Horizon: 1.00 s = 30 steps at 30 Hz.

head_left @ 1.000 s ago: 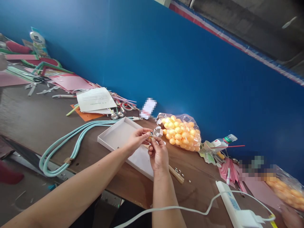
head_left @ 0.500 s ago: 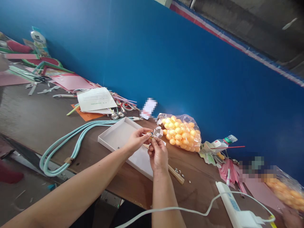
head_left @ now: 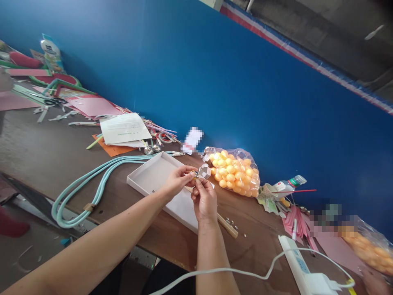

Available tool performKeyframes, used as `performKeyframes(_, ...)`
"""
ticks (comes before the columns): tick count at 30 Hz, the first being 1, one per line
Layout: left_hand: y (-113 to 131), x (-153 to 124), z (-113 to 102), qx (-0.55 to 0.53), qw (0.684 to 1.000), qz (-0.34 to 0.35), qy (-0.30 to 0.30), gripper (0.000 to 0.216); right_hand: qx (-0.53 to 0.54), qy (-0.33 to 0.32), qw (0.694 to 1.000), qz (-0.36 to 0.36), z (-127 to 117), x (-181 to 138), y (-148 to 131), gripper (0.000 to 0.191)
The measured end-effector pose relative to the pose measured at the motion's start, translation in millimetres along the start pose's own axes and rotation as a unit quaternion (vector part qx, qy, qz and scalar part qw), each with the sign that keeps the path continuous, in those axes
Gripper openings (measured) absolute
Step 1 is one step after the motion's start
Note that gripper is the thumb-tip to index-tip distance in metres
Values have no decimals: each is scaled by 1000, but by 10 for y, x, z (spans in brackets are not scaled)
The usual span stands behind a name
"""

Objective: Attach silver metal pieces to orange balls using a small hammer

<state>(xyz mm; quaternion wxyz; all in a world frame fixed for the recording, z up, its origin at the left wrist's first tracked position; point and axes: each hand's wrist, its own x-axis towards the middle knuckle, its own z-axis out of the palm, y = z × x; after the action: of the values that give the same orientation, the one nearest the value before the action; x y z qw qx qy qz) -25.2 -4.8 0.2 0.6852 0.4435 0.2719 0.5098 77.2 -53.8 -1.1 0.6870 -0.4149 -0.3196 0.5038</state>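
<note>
My left hand [head_left: 179, 180] and my right hand [head_left: 205, 200] meet above a shallow white box lid [head_left: 144, 174]. Between their fingertips is a small shiny metal ball [head_left: 196, 174], pinched from both sides. Fingers cover much of it, so its details are hidden. Under my right hand, a wooden stick [head_left: 227, 226] runs out from the lid, with several small shiny metal pieces [head_left: 232, 223] beside it. Two larger silver balls [head_left: 148, 150] lie behind the lid, and a clear faceted piece [head_left: 204, 171] stands just past my fingertips.
A bag of orange balls [head_left: 235, 172] rests against the blue wall [head_left: 196, 73]. Looped pale-blue cord [head_left: 101, 184] lies left. A white power strip [head_left: 293, 262] with a trailing cable [head_left: 233, 269] occupies the front right. Papers [head_left: 124, 129] and scissors [head_left: 49, 101] are farther left.
Both hands keep nearly the same place and the same pinch on the metal ball. Nothing on the table has visibly moved.
</note>
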Motion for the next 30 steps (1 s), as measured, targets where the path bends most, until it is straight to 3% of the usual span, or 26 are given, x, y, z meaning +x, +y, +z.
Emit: performKeyframes(30, -20, 10, 2, -7, 1000, -6, -5, 40, -13, 7, 1000, -20, 5, 7, 19, 25)
